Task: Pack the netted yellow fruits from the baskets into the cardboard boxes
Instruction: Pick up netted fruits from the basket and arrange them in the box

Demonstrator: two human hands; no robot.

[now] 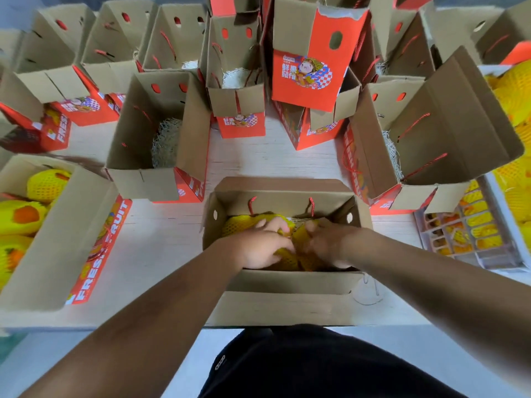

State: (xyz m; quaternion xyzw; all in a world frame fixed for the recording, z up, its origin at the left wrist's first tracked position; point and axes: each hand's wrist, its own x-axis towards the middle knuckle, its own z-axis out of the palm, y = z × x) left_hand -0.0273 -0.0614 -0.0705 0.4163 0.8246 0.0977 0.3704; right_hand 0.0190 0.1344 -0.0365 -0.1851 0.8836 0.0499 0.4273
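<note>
Both hands (260, 247) grip netted fruits (244, 224) inside box (287, 280).

Matt brown corrugated cardboard boxes (283, 282), foam-netted yellow fruits (244, 224), pale wood-grain table (161, 239), shredded-paper padding (166, 142).

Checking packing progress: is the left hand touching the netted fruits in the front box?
Touching. The head view shows the left hand lying on the netted fruits inside the front box, fingers overlapping yellow netting with no gap.

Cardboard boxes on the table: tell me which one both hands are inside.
The open box at the near table edge, directly before the person. The left hand and right hand are down among its netted yellow fruits; no hand is in any other box.
</note>
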